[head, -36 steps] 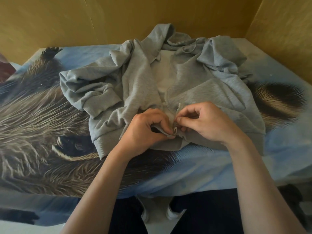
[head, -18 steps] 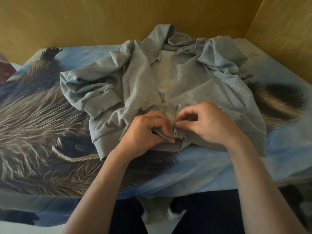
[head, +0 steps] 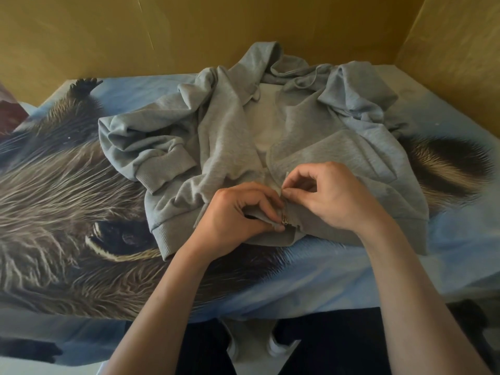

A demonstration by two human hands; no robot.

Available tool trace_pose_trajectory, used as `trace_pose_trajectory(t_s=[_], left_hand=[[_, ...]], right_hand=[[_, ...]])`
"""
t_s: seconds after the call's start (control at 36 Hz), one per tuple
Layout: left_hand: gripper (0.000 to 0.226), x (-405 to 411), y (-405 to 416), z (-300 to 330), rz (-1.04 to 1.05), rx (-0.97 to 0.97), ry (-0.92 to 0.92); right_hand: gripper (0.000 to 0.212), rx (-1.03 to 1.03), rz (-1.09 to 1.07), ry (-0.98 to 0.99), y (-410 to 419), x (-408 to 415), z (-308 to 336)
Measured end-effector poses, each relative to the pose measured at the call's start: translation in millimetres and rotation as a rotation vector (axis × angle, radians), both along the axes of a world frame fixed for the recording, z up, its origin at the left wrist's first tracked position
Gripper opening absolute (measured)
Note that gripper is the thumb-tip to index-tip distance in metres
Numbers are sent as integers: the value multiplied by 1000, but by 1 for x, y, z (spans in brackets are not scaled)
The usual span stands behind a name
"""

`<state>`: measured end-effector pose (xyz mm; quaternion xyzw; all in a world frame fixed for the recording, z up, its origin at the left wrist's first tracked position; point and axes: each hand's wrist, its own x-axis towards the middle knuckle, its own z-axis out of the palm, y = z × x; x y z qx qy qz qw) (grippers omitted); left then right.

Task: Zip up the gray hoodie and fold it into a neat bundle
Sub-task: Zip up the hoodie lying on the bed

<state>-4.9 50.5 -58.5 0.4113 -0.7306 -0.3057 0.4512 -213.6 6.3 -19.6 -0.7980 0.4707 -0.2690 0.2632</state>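
The gray hoodie [head: 230, 136] lies crumpled and open on the bed, hood toward the wall, pale lining showing down its middle. Its metal zipper slider [head: 284, 220] sits near the bottom hem. My left hand [head: 238, 215] pinches the left front edge of the hoodie right beside the slider. My right hand [head: 330, 196] pinches the right zipper edge just above the slider, with the zipper teeth [head: 272, 173] running up and away from it. Both sleeves are bunched, the left one folded over at the left.
The bed cover [head: 67, 212] has a large raccoon print on blue. Yellow-brown walls [head: 135, 36] close in the back and the right side. The bed's front edge is near my legs, with white shoes [head: 276, 347] on the floor below.
My right hand has shifted its pinch slightly upward on the zipper edge. My left hand stays at the bottom of the zipper. The hoodie lies as before.
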Motion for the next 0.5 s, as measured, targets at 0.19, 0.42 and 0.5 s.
trace_pose_trajectory(t_s=[0.19, 0.42, 0.5], left_hand=[[20, 1, 0, 0, -26, 57, -1], [22, 1, 0, 4, -41, 137, -99], [27, 1, -1, 10, -51, 144, -219]], right_hand=[[10, -182, -106, 11, -6, 10, -9], [4, -335, -163, 107, -12, 18, -18], [2, -327, -191, 150, -11, 15, -17]])
